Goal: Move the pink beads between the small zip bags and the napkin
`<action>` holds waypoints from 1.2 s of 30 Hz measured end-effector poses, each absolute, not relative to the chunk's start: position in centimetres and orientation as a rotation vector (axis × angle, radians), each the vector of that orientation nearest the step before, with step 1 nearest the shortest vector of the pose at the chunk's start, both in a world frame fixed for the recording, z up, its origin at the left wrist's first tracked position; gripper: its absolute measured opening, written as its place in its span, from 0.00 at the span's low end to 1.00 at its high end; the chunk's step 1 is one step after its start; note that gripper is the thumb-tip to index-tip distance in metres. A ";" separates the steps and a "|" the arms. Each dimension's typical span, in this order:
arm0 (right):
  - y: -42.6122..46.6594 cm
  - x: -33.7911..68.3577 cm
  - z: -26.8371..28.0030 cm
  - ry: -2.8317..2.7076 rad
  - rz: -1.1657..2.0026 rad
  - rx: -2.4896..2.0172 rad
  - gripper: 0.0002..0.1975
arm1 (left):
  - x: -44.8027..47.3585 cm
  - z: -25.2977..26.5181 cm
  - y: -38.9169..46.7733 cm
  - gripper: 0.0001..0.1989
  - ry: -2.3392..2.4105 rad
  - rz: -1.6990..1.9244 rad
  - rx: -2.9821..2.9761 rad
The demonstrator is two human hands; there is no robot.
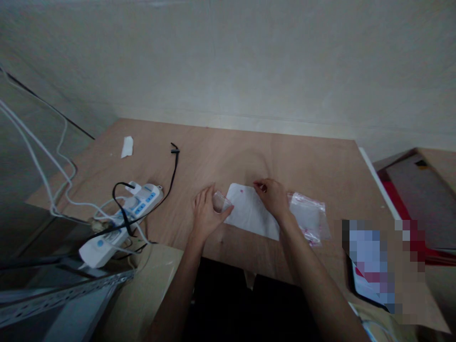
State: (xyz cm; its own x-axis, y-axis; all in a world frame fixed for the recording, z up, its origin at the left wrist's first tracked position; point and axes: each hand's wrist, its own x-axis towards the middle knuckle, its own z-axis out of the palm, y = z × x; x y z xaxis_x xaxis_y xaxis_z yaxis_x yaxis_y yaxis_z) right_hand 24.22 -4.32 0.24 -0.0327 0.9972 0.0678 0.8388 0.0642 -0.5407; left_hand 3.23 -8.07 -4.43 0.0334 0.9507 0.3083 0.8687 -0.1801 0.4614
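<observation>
A white sheet with rounded corners (pixel 249 216) lies on the wooden table between my hands, a tiny reddish bit (pixel 241 191) near its far left corner. My left hand (pixel 206 213) rests to the left of the sheet, fingers extended and thumb apart, beside or on a small clear plastic bag (pixel 221 202). Over the sheet's far right corner is my right hand (pixel 271 195), its fingertips pinched together; whatever they hold is too small to make out. Just right of that wrist lies a stack of clear plastic bags (pixel 309 217) with reddish marks.
A white power strip (pixel 140 204) with tangled cables stands at the left. Behind it lies a white scrap (pixel 127 147), with a black cable (pixel 175 166) nearer the middle. A phone (pixel 370 280), partly pixelated, is at the right, near a red and grey box (pixel 420 199).
</observation>
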 end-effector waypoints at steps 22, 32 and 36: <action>-5.6 19.9 5.9 -2.214 0.742 -1.454 0.05 | 4.8 -2.6 -7.4 0.23 1.394 1.143 1.877; -6.6 20.8 8.3 -2.401 0.742 -1.436 0.05 | 7.5 -0.6 -7.9 0.28 1.350 1.193 1.524; -7.6 21.4 9.5 -2.487 0.673 -1.463 0.09 | 8.0 0.3 -8.1 0.27 1.369 1.268 1.461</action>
